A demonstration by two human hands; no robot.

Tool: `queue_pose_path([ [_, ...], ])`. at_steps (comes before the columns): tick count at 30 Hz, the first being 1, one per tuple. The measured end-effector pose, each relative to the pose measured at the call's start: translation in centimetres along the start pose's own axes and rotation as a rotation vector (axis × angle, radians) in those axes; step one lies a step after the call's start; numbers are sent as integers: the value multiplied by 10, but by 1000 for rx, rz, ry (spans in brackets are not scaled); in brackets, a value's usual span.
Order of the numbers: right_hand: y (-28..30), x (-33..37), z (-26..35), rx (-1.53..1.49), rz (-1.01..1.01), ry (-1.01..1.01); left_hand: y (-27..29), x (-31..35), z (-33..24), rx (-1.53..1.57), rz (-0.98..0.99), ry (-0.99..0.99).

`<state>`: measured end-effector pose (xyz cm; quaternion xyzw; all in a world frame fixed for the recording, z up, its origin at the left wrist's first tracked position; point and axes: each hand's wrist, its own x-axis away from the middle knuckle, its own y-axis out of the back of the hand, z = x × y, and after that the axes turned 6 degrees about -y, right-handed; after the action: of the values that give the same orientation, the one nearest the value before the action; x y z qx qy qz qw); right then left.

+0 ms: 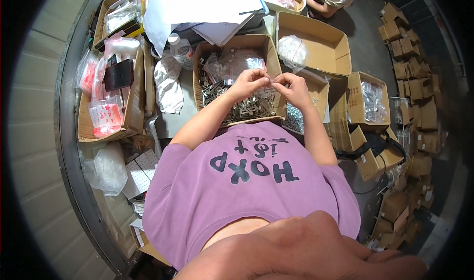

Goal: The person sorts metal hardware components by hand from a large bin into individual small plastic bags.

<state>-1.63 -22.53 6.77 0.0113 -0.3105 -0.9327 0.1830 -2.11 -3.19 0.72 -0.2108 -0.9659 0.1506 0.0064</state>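
Observation:
My left hand point(251, 85) and my right hand point(295, 89) meet with fingertips pinched close together. What lies between the fingers is too small to make out. Both hands are above a cardboard box point(198, 89) that holds many loose, narrow metal pieces point(247, 110). Clear plastic bags point(229, 66) rest on the metal pieces at the far side of this box. Beneath my right hand stands another cardboard box point(316, 85), with small shiny pieces point(295, 118) near its close end.
A water bottle point(181, 51) and a white cloth point(169, 85) are at left, beside a box of bags with a black phone point(118, 75) on it. Papers point(202, 5) lie at the back. A bagged white bundle point(293, 52) sits back right; another person's arm point(321, 7) shows beyond.

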Motion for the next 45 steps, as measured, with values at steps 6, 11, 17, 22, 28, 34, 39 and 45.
queue_pose_path([
  [6,-17,-7,-14,-237,-48,-56,-4,-1,4,-106,-127,-71],
  [11,-21,-8,-11,-177,76,-50,2,2,13,-123,-74,-66],
  [17,-13,0,-9,-496,226,-66,0,1,10,10,-89,-197],
  [22,-2,8,-10,-471,165,-57,-3,1,-1,105,-180,-155],
  [28,44,31,-24,-595,-100,-121,15,-3,3,-688,-381,-131],
  [34,150,64,-84,-688,-892,-91,18,2,-14,-1432,-239,191],
  [39,134,59,-83,-625,-954,-168,16,1,-9,-1542,-79,319],
  [45,62,27,-62,-423,-586,-83,35,-5,17,-1589,-106,208],
])
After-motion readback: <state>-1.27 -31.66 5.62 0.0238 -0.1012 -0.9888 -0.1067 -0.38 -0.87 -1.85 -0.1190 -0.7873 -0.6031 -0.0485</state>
